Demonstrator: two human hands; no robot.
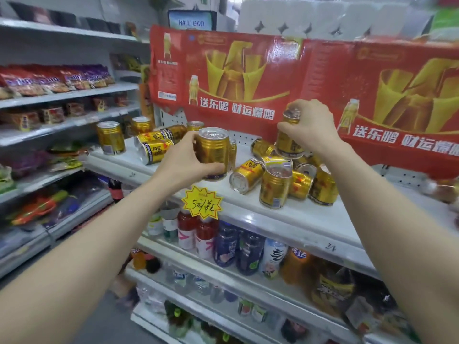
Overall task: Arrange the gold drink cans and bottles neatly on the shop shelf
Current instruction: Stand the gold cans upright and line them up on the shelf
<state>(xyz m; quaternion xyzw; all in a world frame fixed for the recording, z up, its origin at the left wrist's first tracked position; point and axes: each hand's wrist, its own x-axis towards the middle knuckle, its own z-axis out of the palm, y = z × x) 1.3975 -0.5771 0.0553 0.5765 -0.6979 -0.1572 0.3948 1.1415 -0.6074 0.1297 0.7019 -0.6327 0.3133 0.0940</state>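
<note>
Head view: left hand (183, 157) grips front-edge can (214, 150), right hand (310, 130) rear can (288, 142).

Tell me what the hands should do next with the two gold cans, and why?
Probably stand the can in the left hand upright on the bare shelf just in front of it. That hand grips it upright, so little turning is needed, and freeing it lets the person start on the tipped cans heaped below the right hand, which holds a second can.
</note>
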